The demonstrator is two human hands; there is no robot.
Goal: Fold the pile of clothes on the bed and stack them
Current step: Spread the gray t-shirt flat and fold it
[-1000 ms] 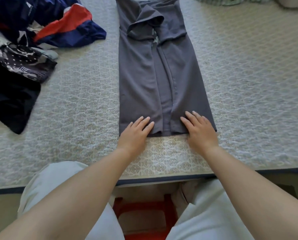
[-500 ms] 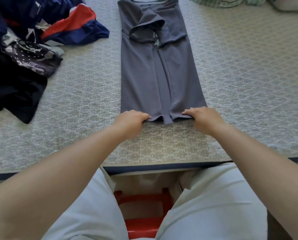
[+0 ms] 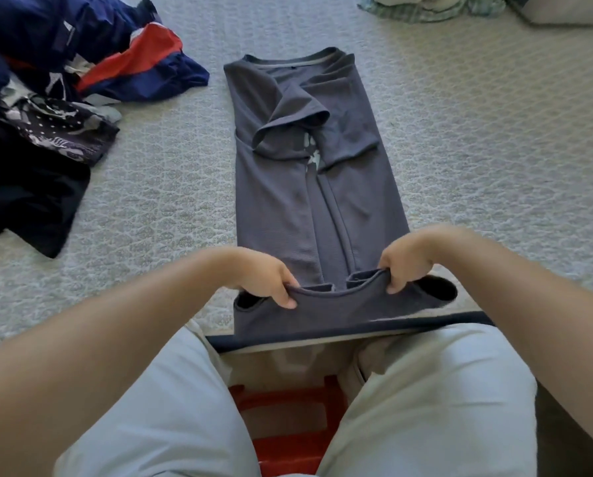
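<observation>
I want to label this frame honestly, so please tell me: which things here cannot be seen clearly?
All in the head view:
- Print on the grey shirt: mostly covered by the folded sleeves.
- Fingertips of the left hand and right hand: tucked under the lifted hem.
- Dark clothes pile: cut off by the left edge.
- Greenish cloth: cut off by the top edge.

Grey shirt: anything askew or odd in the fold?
Yes. On the grey shirt one folded-in sleeve has bunched up and stands open instead of lying flat. A pale print shows through the gap between the side panels. The left hand and right hand pinch the near hem, lifted.
</observation>
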